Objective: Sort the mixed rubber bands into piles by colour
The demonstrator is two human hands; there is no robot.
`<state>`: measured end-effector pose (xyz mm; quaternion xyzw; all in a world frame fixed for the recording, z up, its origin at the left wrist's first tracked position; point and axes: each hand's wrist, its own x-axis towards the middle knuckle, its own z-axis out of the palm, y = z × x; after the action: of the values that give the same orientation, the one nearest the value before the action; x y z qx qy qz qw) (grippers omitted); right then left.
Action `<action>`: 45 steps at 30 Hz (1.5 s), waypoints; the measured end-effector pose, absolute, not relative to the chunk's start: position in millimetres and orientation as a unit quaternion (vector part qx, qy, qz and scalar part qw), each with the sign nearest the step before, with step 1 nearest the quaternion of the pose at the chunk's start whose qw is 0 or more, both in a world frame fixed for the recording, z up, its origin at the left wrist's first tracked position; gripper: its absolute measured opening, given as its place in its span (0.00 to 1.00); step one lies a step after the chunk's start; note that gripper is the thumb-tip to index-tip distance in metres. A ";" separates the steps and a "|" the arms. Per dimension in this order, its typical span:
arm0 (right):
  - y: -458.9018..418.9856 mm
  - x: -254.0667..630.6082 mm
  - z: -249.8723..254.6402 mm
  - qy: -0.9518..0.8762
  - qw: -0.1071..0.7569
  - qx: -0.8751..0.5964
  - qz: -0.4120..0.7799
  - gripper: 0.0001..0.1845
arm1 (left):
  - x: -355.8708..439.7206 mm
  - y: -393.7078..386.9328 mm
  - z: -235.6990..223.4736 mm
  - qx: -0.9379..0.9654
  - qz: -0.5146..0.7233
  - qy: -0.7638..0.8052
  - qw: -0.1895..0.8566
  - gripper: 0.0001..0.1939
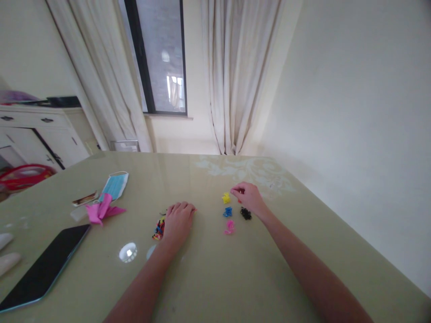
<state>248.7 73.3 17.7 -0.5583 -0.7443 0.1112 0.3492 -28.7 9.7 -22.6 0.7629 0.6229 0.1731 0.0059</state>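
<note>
My left hand [179, 220] rests low over the table, fingers bent together, with a bit of a small reddish rubber band [195, 210] showing at its fingertips. Partly covered by that hand is a mixed pile of coloured rubber bands [158, 229]. My right hand [248, 196] is closed in a pinch just right of a yellow heap [226, 198]; whatever lies between the fingertips is too small to make out. A red heap [239, 201] shows partly beneath it. Nearby are a blue heap [228, 211], a black heap [245, 213] and a pink heap [230, 227].
On the left of the glossy table [208, 278] lie a dark tablet [47, 264], a pink folded paper shape [103, 210] and a blue face mask [115, 186]. A round light reflection shows near the tablet. A wall [363, 134] borders the right side.
</note>
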 end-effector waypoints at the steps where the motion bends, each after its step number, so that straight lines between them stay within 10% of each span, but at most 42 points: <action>1: 81.4 246.7 14.2 -0.745 0.343 -0.561 0.114 0.09 | -28.9 9.7 -22.5 0.762 0.173 0.624 0.004 0.14; 26: 54.6 200.2 22.7 -0.832 0.273 -0.442 0.195 0.11 | -21.6 5.5 -14.5 0.695 0.427 0.549 0.181 0.11; 45: 24.1 207.0 71.6 -0.854 0.288 -0.401 0.167 0.06 | -23.8 0.0 -19.4 0.738 0.335 0.576 0.105 0.12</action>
<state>207.0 24.1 71.6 -0.4013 -0.8535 0.1668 0.2875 -23.8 0.0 -19.4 0.7381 0.5761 0.3352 0.1048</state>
